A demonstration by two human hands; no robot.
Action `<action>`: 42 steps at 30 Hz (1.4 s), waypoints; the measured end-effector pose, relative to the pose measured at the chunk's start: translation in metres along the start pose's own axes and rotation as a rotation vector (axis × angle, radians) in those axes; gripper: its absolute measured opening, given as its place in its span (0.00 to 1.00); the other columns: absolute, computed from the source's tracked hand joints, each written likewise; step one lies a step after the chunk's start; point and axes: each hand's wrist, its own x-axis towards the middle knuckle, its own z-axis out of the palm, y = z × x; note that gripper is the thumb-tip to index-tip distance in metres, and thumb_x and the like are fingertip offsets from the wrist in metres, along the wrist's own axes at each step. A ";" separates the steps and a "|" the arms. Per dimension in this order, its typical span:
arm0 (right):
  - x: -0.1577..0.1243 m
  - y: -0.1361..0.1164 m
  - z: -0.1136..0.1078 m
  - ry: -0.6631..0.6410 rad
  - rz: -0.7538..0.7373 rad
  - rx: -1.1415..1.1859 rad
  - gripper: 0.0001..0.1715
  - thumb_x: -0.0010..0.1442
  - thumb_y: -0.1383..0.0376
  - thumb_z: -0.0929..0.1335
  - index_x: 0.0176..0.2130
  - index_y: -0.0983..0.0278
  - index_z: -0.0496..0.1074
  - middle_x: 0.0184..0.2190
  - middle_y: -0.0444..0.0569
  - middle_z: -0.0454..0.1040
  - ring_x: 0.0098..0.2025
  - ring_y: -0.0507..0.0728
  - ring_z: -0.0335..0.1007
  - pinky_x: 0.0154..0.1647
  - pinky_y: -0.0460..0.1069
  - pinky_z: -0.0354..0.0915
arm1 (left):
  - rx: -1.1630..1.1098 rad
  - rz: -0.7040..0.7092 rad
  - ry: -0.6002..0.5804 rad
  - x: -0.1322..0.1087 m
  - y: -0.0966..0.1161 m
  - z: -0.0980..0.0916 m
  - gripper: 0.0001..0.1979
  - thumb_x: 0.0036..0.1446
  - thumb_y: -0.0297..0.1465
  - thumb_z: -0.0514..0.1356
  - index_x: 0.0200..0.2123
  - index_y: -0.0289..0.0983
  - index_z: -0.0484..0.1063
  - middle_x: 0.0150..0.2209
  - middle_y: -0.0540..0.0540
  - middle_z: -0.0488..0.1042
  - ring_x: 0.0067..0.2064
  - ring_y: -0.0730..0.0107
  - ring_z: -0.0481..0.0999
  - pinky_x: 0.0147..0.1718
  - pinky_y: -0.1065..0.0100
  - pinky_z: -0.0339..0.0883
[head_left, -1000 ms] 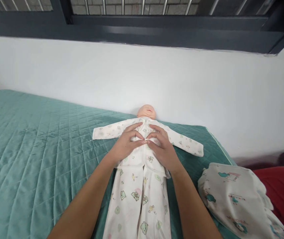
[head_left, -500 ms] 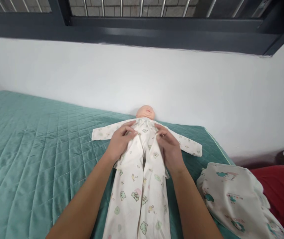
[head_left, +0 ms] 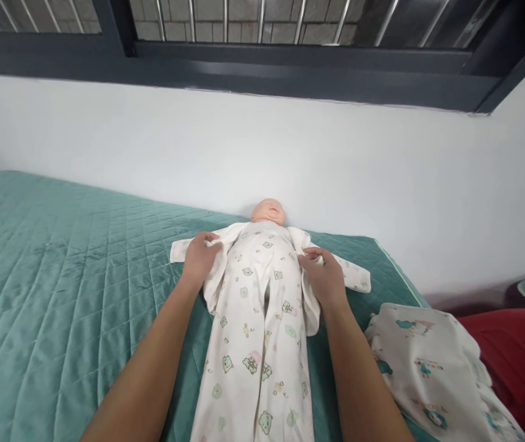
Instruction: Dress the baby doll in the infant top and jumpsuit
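A baby doll point(head_left: 268, 212) lies on its back, its head against the wall. White printed baby pants point(head_left: 244, 344) cover it from the chest down, the legs stretching toward me. A white long-sleeved baby top point(head_left: 215, 279) lies under it with the front parted and both sleeves spread outward. My left hand point(head_left: 202, 258) pinches the top's front flap on the left side. On the other side, my right hand point(head_left: 325, 275) grips the opposite flap between thumb and fingers. The doll's arms are hidden.
A green quilted cover point(head_left: 83, 294) lies under everything. A white printed cloth bundle point(head_left: 428, 362) sits at the right, beside a red object point(head_left: 515, 350). Behind stands a white wall point(head_left: 226, 147) below a dark window frame point(head_left: 290, 67) with metal bars.
Both hands have moved outward from the chest, drawing the top's front flaps apart. The upper part of the pants now shows over the doll's chest. The view has tilted slightly.
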 end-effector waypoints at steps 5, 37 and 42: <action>0.020 0.027 -0.026 0.254 0.015 -0.213 0.15 0.48 0.61 0.66 0.37 0.63 0.73 0.36 0.51 0.76 0.39 0.60 0.68 0.45 0.55 0.62 | 0.313 0.136 0.193 0.023 -0.024 -0.012 0.09 0.54 0.30 0.58 0.40 0.39 0.73 0.39 0.45 0.74 0.41 0.61 0.74 0.41 0.63 0.66; 0.043 0.017 0.017 -0.164 -0.251 -0.908 0.23 0.63 0.67 0.60 0.55 0.66 0.67 0.52 0.65 0.70 0.56 0.70 0.62 0.58 0.66 0.54 | 0.533 0.400 0.084 0.037 -0.017 0.018 0.17 0.59 0.25 0.53 0.48 0.44 0.74 0.47 0.46 0.78 0.48 0.60 0.75 0.44 0.64 0.63; 0.068 0.019 -0.007 -0.317 -0.180 -0.774 0.28 0.51 0.57 0.72 0.51 0.61 0.74 0.46 0.60 0.73 0.49 0.70 0.68 0.48 0.63 0.61 | 0.522 0.363 0.065 0.043 -0.025 0.002 0.17 0.59 0.26 0.52 0.47 0.44 0.75 0.47 0.45 0.78 0.47 0.59 0.75 0.42 0.64 0.64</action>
